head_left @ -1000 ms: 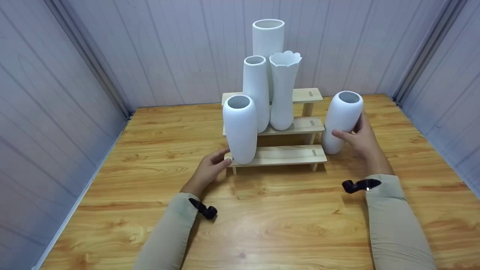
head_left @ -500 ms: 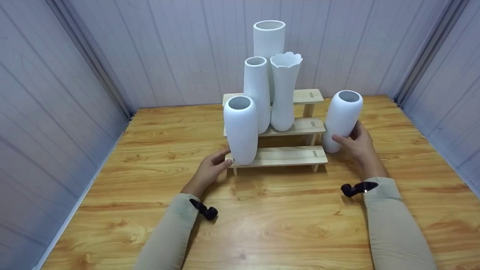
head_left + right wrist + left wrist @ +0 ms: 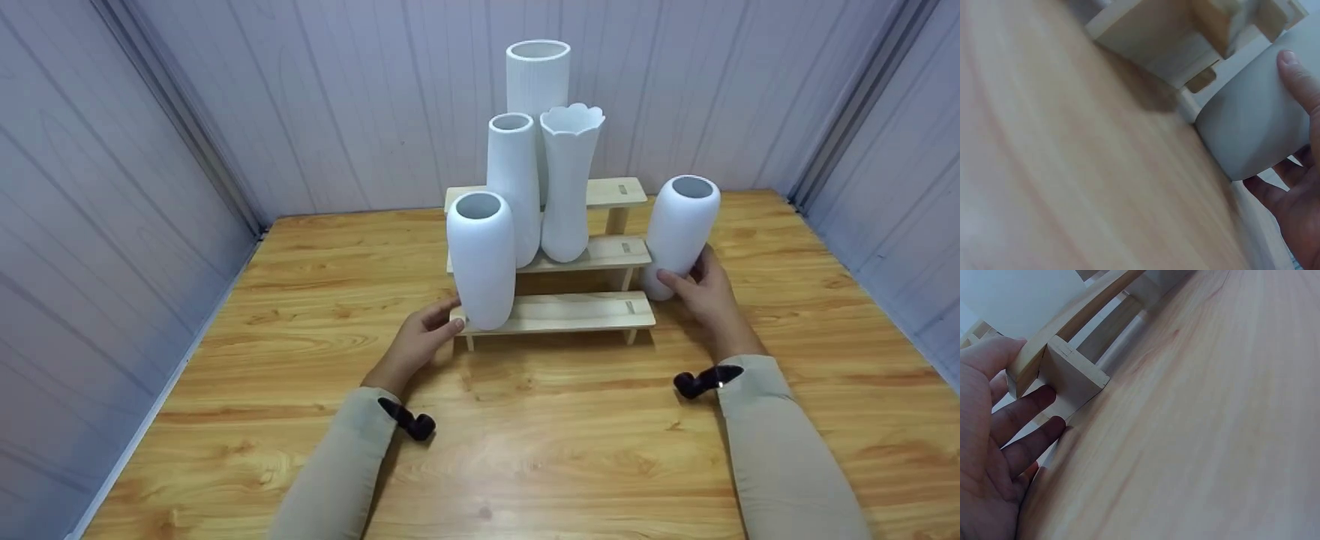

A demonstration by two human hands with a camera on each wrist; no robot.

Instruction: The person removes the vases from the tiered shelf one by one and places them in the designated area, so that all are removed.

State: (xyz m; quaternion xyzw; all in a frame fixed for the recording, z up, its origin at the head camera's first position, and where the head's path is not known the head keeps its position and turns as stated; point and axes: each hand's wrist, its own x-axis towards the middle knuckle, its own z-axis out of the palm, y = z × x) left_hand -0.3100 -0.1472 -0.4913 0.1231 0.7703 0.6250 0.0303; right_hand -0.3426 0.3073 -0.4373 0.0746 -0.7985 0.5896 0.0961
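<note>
My right hand (image 3: 707, 294) grips the lower part of a smooth white vase (image 3: 681, 225), which stands upright beside the right end of a three-step wooden stand (image 3: 577, 311). In the right wrist view the thumb lies along the side of the vase (image 3: 1258, 115), its base down at the tabletop. My left hand (image 3: 417, 336) holds the left end of the stand's lowest board, thumb on top and fingers by the leg (image 3: 1069, 374). Right by that hand, another smooth white vase (image 3: 482, 262) stands on the lowest step.
On the middle step stand a narrow-necked white vase (image 3: 513, 187) and a scalloped-rim white vase (image 3: 568, 187). A tall ribbed vase (image 3: 538, 75) rises from the top step behind them. Wood-grain table (image 3: 540, 450) meets pale panel walls (image 3: 360, 112) at the back and sides.
My right hand has slid lower on its vase, and the vase has shifted slightly left and back toward the stand. The left hand keeps its place on the stand.
</note>
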